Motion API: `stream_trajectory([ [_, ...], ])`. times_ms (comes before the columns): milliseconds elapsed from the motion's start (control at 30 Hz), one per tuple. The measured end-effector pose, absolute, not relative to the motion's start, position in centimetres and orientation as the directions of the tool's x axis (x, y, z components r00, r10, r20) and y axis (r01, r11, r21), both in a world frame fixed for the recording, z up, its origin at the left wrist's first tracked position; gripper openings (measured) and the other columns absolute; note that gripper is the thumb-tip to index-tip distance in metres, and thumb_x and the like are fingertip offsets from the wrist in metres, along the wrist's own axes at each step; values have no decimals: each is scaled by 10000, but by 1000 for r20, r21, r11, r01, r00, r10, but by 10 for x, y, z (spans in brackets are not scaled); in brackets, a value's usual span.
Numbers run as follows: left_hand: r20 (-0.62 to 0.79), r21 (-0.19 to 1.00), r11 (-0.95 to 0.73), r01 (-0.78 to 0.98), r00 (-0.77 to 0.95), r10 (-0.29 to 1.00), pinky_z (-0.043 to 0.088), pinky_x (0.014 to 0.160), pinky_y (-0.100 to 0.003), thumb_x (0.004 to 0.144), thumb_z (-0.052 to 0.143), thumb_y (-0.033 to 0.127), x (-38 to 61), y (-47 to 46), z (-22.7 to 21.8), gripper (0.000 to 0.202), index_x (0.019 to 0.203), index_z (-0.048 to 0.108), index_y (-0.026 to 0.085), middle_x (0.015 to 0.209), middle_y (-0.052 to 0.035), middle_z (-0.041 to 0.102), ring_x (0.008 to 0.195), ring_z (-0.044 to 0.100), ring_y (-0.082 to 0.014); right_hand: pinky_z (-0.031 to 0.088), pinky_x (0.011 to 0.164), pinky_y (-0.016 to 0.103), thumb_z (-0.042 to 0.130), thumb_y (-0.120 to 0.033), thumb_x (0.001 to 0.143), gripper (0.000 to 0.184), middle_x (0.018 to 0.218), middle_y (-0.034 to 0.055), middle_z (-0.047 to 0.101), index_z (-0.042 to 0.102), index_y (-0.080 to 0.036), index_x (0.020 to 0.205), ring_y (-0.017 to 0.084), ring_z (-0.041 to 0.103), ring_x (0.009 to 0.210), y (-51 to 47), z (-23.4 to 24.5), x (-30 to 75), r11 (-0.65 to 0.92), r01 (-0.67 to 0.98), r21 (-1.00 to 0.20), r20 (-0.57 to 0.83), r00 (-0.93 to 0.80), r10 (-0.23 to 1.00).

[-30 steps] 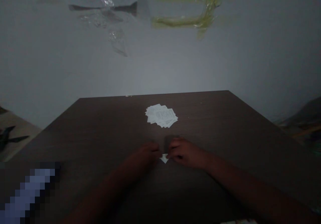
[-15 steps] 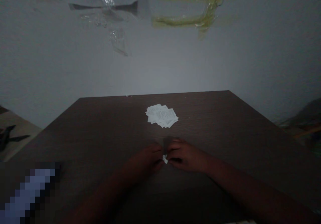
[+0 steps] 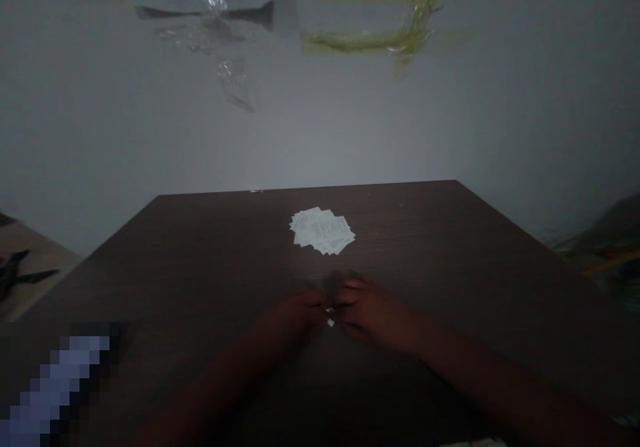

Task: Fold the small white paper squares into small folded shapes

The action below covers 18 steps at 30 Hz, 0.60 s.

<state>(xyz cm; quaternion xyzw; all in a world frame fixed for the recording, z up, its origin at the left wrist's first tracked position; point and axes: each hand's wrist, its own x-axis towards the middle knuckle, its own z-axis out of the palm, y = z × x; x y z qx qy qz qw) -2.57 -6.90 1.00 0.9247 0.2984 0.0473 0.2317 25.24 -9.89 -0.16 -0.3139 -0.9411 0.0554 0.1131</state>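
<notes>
My left hand (image 3: 306, 308) and my right hand (image 3: 367, 310) meet over the near middle of the table, fingers curled and pinching. Between them is a small piece of white paper (image 3: 331, 323), mostly covered by the fingers, so its full shape is hidden. Both hands grip it from opposite sides. Beyond my hands lies a loose, overlapping pile of small printed paper pieces (image 3: 323, 231), flat on the table. The scene is dim and the fingertips are somewhat blurred.
The dark wooden table (image 3: 210, 247) reaches back to a pale wall (image 3: 320, 127) with tape and plastic remnants (image 3: 363, 40). A pixelated bluish object (image 3: 60, 380) is at the lower left. Dark items (image 3: 15, 273) lie beyond the table's left side.
My fingers have closed further over the small paper, and less of it shows now. The paper pile has stayed in place.
</notes>
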Motion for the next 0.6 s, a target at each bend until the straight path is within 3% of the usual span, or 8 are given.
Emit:
stream_trajectory([
  [167,-76,286,-771,568,816,573,639,1152,-377,1141,646,-44,-16,-75,4,329,1108,866,198,1244,-77,865,1206,818,-281,629,1057,465,900,-151,1157,96,1238,95,919,934,-240,1152,317,778,1209,-116,2,244,756,647,-103,155,-740,654],
  [400,-181,151,-784,603,796,578,701,1036,-382,1137,672,-41,-10,-91,16,297,1158,872,177,1239,-111,861,1175,833,-309,677,1142,554,893,-117,1121,190,1288,130,950,935,-210,1281,370,826,1271,-131,-6,235,746,662,-74,119,-737,666],
  [500,-248,149,-745,650,754,609,707,1071,-393,1105,672,-64,-6,-98,25,336,1208,885,175,1303,-135,873,1210,842,-321,671,1163,561,878,-112,1110,266,1388,139,955,933,-230,1342,380,828,1293,-135,-8,235,720,690,-74,117,-711,693],
  [600,-275,198,-708,678,732,623,721,1152,-451,1138,651,-17,-5,-103,32,380,1373,892,160,1396,-176,876,1289,846,-352,665,1150,530,835,-66,1098,372,1436,101,965,922,-272,1396,362,837,1297,-135,-5,238,678,725,-121,96,-671,735],
])
